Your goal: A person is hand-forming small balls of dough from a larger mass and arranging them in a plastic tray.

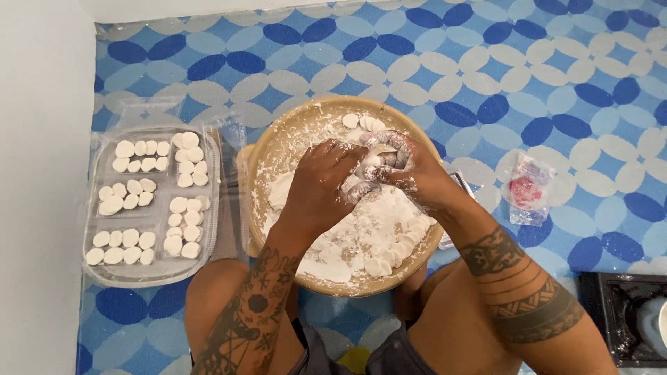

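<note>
A round wooden tray (271, 149) dusted with white flour lies on the floor between my knees. Small white dough discs (379, 266) line its near and far rims. My left hand (323, 184) and my right hand (403, 167) meet over the tray's middle, both coated in flour. Together they pinch a small piece of white dough (372, 161) between the fingers. The dough is mostly hidden by my fingers.
A clear plastic tray (153, 267) at the left holds several groups of shaped white dough pieces (142, 155). A small clear packet with a pink item (526, 191) lies at the right. A dark stove corner (622, 319) shows at the bottom right. A white wall runs along the left.
</note>
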